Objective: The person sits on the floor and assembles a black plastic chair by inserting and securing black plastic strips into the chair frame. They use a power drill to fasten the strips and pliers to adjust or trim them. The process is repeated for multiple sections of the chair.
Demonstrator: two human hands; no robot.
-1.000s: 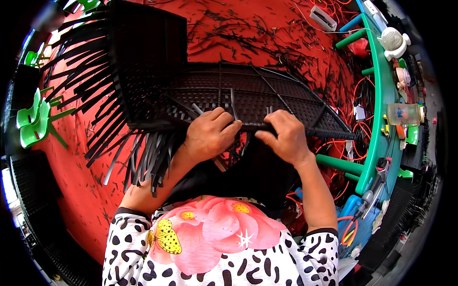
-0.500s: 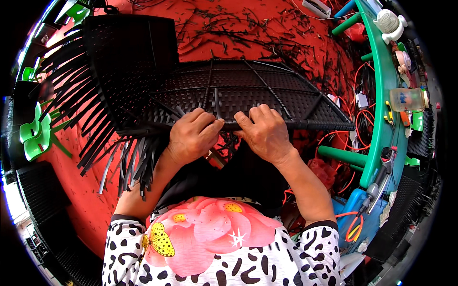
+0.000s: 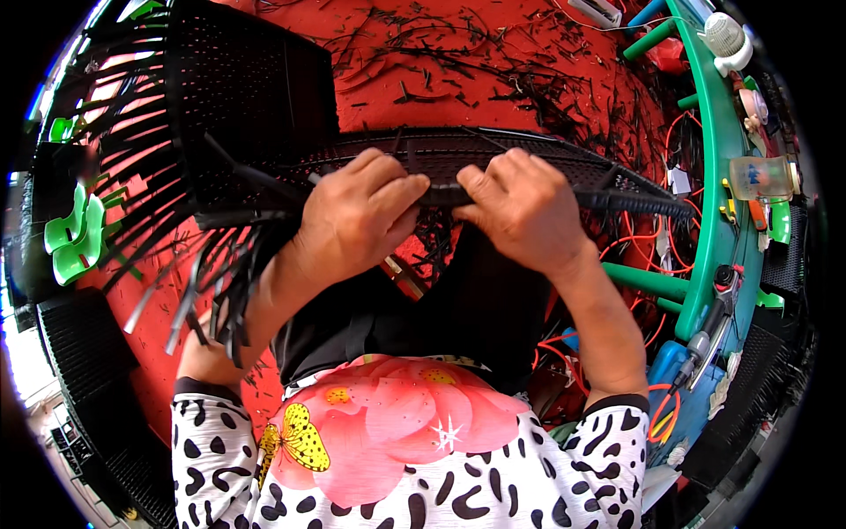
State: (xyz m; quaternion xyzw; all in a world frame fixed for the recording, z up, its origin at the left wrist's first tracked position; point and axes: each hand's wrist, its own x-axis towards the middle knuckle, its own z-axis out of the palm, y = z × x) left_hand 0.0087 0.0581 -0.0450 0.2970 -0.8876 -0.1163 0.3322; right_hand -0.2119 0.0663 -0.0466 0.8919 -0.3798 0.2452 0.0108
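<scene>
A black wicker piece [image 3: 251, 97], woven from flat plastic strips over a ribbed frame, lies across in front of me. It looks like a furniture part; which one, I cannot tell. My left hand [image 3: 359, 212] is closed on its near rim, thumb and fingers pinched together. A short gap to the right, my right hand [image 3: 524, 210] grips the same rim, its fingers curled over the top. Between the hands a bit of dark rim shows. Long loose strips [image 3: 141, 198] fan out from the left side, and others hang beside my left forearm. What lies under my fingers is hidden.
Black strip scraps [image 3: 458, 66] litter the red floor. A green bench [image 3: 709, 189] on the right bears a clear jar [image 3: 760, 179], a small white fan [image 3: 727, 40] and a power tool [image 3: 705, 339]. Orange cords [image 3: 630, 238] run beneath it. Green chairs [image 3: 79, 236] stand left.
The wicker piece has tilted, its near rim lifting so the ribbed face shows more edge-on. Both hands have risen slightly with it, the right one also shifting rightward.
</scene>
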